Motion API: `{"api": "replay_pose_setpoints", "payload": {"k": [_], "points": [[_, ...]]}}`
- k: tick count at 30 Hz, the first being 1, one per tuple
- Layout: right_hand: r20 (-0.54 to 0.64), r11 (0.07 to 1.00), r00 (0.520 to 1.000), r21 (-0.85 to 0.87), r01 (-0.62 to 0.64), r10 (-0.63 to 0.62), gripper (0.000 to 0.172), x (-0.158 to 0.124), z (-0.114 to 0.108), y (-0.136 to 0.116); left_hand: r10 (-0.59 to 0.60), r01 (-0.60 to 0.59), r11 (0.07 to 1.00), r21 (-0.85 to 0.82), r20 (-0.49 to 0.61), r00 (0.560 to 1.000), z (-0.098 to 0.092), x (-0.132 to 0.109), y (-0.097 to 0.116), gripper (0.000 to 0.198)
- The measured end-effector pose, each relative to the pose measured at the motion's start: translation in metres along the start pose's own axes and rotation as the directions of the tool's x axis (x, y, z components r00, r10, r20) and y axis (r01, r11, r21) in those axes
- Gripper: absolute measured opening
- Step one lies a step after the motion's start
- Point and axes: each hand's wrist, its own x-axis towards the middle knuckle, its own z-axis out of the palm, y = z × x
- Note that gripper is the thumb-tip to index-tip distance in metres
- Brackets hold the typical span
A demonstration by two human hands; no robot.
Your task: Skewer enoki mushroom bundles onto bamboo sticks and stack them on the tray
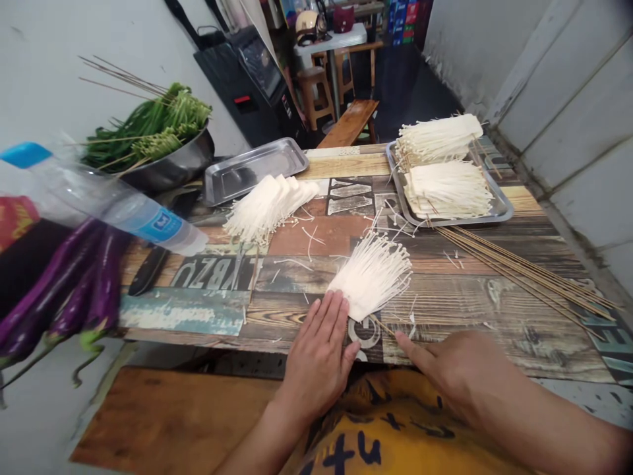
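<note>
Wood-patterned planks cover the surface [475, 297], which runs between two pale walls, with stools [316, 95] and a white-topped table [341, 39] in the room beyond.

Work on the enoki mushrooms looks part-way through. At the near edge of the surface, one fanned bundle [373, 274] lies with its tips pointing away and to the right. The left hand [321, 343] rests on its root end, fingers straight and close together, pressing from above rather than gripping. The right hand [455, 369] pinches a thin skewer [383, 326], index finger stretched along it, and the stick meets the bundle's near edge. How deep it goes, if it enters at all, I cannot tell, so I would call this one unfinished.

What seems done sits farther off to the right: a metal tray [504, 212] carries two stacks of mushrooms [448, 188], and thin stick ends poke out around them, so at least some appear to be skewered. Their exact count is hidden by the layering.

What seems left is the pile of overlapping slices [270, 204] to the left, where no sticks show clearly, just in front of a second tray [257, 168]. Loose skewers [534, 270] lie to the right, ample for several more bundles by my judgement. Stray strands [311, 241] litter the middle. A bowl [182, 168] of greens [148, 132], also with sticks among them, stands at the far left.
</note>
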Motion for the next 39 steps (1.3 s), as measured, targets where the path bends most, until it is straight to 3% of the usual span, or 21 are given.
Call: {"api": "replay_pose_setpoints", "payload": {"k": [7, 16, 27, 39], "points": [[-0.198, 0.994, 0.977, -0.089, 0.060, -0.077, 0.059, 0.006, -0.003, 0.003, -0.001, 0.001, 1.000, 0.002, 0.007, 1.000, -0.001, 0.000, 0.000, 0.056], [-0.074, 0.999, 0.997, 0.040, 0.000, 0.003, 0.054, 0.006, -0.006, 0.007, -0.005, 0.005, 1.000, -0.010, 0.014, 1.000, -0.001, 0.000, 0.000, 0.056], [-0.188, 0.998, 0.981, 0.031, 0.049, -0.042, 0.047, 0.016, -0.008, 0.002, -0.002, 0.002, 1.000, -0.024, 0.010, 1.000, -0.002, 0.000, 0.000, 0.059], [-0.244, 0.993, 0.968, 0.085, 0.080, -0.057, 0.051, 0.011, 0.011, 0.003, -0.015, 0.016, 0.999, -0.048, 0.026, 1.000, -0.002, 0.000, -0.001, 0.062]]}}
